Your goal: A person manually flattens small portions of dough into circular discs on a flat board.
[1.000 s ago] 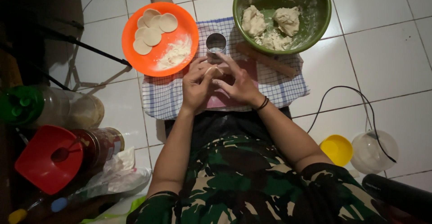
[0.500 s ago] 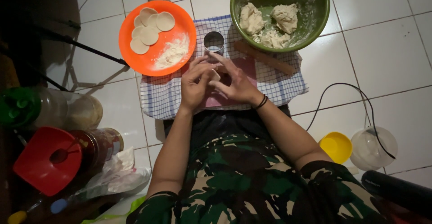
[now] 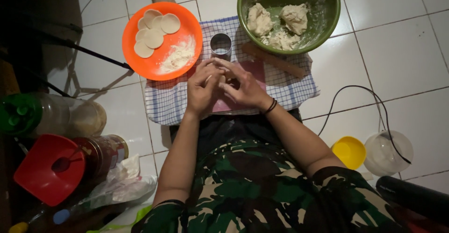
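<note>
My left hand and my right hand meet over a pink board on a checked cloth. Together they hold a small piece of dough, mostly hidden by the fingers. Just beyond the fingertips stands a round metal cutter. An orange plate to the left carries several flat dough rounds and a heap of flour. A green bowl at the upper right holds lumps of dough. A wooden rolling pin lies below the bowl.
At the left are a green-lidded plastic jar, a jar with a red funnel and a plastic bag. At the right sit a yellow lid, a clear container and a black cable on white floor tiles.
My hands stay together over the board, fingers shifting slightly around the dough. Nothing else has moved.
</note>
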